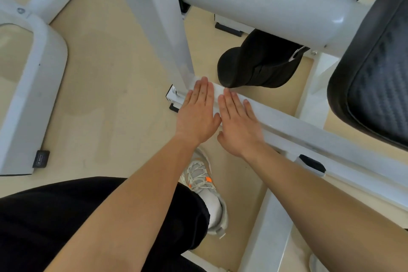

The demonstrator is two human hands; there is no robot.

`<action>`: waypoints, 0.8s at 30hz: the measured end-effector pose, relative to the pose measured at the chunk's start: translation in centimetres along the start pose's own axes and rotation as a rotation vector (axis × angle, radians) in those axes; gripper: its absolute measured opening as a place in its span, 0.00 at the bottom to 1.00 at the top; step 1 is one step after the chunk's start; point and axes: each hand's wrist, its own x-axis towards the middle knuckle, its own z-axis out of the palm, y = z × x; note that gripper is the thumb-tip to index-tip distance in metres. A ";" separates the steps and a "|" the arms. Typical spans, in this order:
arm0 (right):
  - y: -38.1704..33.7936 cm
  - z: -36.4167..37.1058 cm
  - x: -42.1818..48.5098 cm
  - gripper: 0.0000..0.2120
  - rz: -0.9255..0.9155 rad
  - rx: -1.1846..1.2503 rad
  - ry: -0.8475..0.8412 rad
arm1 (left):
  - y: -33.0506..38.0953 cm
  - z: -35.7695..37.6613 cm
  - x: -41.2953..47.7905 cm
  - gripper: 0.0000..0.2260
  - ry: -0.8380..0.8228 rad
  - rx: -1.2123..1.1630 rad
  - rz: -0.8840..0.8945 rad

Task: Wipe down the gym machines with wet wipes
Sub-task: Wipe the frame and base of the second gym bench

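Note:
A white wet wipe point(216, 93) lies flat on the low white base bar point(309, 132) of the gym machine, near where the upright post point(159, 28) meets it. My left hand point(196, 115) presses on the wipe with straight fingers, palm down. My right hand point(237, 126) lies flat beside it, fingers straight, also pressing on the wipe and bar. Most of the wipe is hidden under both hands.
A black roller pad point(256, 66) hangs just beyond my fingertips. A black seat pad point(375, 86) fills the right side. Another white machine frame point(33, 86) stands at the left on the beige floor point(106, 95). My shoe point(205, 183) is below my hands.

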 end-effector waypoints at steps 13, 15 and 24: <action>7.7 0.7 -8.4 0.40 0.296 -0.046 -0.079 | 10.6 -0.6 0.0 0.36 -0.137 0.021 0.312; 7.4 0.5 -8.6 0.42 0.297 -0.021 -0.104 | 10.1 -0.5 -0.3 0.36 -0.136 0.024 0.335; 3.3 -0.2 -4.4 0.45 0.111 0.074 -0.083 | 4.6 -0.8 -1.9 0.39 -0.151 0.052 0.137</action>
